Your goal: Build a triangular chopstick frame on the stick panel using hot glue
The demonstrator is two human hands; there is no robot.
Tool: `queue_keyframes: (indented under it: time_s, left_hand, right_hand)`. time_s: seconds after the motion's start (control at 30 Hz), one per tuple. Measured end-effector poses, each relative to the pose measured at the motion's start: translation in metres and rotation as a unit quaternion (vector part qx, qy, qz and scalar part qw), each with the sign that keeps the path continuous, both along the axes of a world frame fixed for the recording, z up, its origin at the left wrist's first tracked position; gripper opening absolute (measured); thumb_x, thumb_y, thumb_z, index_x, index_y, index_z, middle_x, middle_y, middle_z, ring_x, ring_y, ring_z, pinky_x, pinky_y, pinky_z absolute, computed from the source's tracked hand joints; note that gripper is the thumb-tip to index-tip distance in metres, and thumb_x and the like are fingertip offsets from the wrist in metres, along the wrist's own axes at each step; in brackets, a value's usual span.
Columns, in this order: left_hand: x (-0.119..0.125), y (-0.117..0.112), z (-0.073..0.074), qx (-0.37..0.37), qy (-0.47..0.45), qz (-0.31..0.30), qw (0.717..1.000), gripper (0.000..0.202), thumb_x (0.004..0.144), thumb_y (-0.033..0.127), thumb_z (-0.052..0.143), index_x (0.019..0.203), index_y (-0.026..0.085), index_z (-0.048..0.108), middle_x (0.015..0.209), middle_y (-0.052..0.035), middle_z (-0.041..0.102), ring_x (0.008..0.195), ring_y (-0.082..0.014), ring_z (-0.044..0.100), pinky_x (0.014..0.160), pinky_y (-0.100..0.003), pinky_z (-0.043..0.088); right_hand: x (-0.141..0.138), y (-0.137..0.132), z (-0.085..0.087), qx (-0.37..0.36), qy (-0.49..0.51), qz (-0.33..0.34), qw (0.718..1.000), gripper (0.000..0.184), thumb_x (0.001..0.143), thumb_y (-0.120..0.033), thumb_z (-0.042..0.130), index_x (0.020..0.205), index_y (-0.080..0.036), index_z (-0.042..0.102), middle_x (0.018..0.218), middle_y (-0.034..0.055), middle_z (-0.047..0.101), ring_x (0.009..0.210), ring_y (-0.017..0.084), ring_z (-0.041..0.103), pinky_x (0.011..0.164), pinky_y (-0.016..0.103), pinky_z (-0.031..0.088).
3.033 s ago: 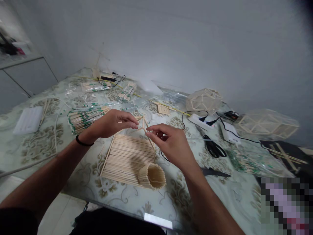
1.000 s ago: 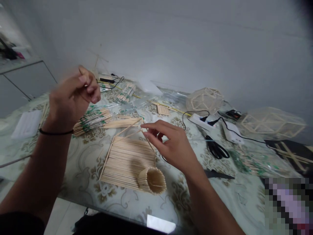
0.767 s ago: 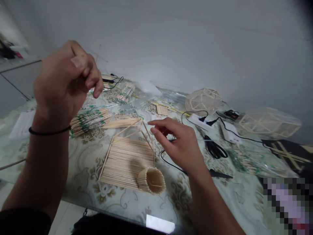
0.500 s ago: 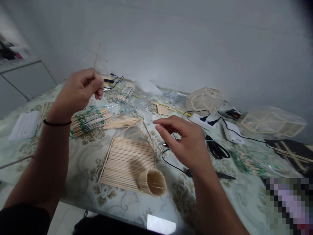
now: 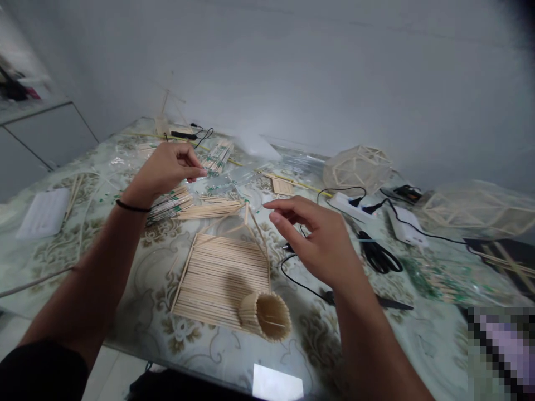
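My left hand (image 5: 169, 170) hovers above wrapped bundles of wooden sticks (image 5: 171, 204), thumb and fingers pinched together. Whatever may be between them is too small to make out. My right hand (image 5: 315, 239) is held over the table with index finger and thumb apart, and nothing shows between them. Between my arms lies a flat panel of sticks laid side by side (image 5: 221, 278), with thin sticks rising in a peaked frame (image 5: 247, 214) at its far edge. A round cup made of sticks (image 5: 251, 312) rests tilted at the panel's near right corner, its opening towards me.
Black-handled scissors (image 5: 378, 253), a power strip (image 5: 351, 206) and a white adapter (image 5: 405, 225) with black cables are on the right. Behind stand stick-framed shapes (image 5: 357, 167). A bag of sticks (image 5: 451, 278) lies far right, a white tray (image 5: 44, 211) far left.
My left hand has moved right and lower, towards the middle of the table. My right hand keeps nearly the same pose, while the view has shifted slightly.
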State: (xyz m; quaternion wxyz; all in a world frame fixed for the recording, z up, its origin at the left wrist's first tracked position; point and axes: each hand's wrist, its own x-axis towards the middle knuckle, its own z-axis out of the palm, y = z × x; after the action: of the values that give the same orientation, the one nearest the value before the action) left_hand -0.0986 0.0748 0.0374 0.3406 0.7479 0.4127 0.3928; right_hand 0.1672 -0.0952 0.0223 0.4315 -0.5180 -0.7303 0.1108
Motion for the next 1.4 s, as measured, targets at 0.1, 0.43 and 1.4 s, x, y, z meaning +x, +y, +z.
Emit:
queue_keyframes:
  time_s: [0.1, 0.43, 1.4]
  left_hand:
    - [0.008, 0.002, -0.008, -0.014, 0.014, -0.006, 1.0, 0.015, 0.07, 0.025, 0.083, 0.069, 0.015, 0.072, 0.053, 0.0008, 0.065, 0.052, -0.0097, 0.06, 0.053, -0.02, 0.045]
    - [0.041, -0.005, -0.036, -0.021, 0.061, -0.076, 0.995, 0.041, 0.091, 0.048, 0.061, 0.069, 0.015, 0.069, 0.06, -0.0028, 0.069, 0.052, -0.0106, 0.059, 0.054, -0.021, 0.046]
    - [0.035, -0.052, 0.017, 0.055, 0.173, -0.307, 0.934, 0.016, 0.086, 0.04, 0.075, 0.082, 0.028, 0.085, 0.075, 0.0003, 0.076, 0.061, -0.0115, 0.06, 0.063, -0.024, 0.042]
  right_hand:
    - [0.0, 0.009, -0.01, -0.023, 0.033, 0.029, 0.999, 0.019, 0.101, -0.034, 0.067, 0.116, -0.025, 0.075, 0.11, 0.0061, 0.076, 0.092, 0.019, 0.07, 0.084, 0.036, 0.057]
    - [-0.01, 0.02, -0.028, -0.07, 0.067, 0.1, 0.99, 0.051, 0.094, -0.052, 0.075, 0.139, -0.032, 0.063, 0.143, 0.0099, 0.063, 0.131, 0.028, 0.06, 0.109, 0.05, 0.051]
    - [-0.015, 0.021, -0.031, -0.058, 0.1, 0.099, 0.988, 0.034, 0.095, -0.044, 0.076, 0.124, -0.029, 0.067, 0.132, 0.0086, 0.066, 0.12, 0.024, 0.065, 0.102, 0.045, 0.055]
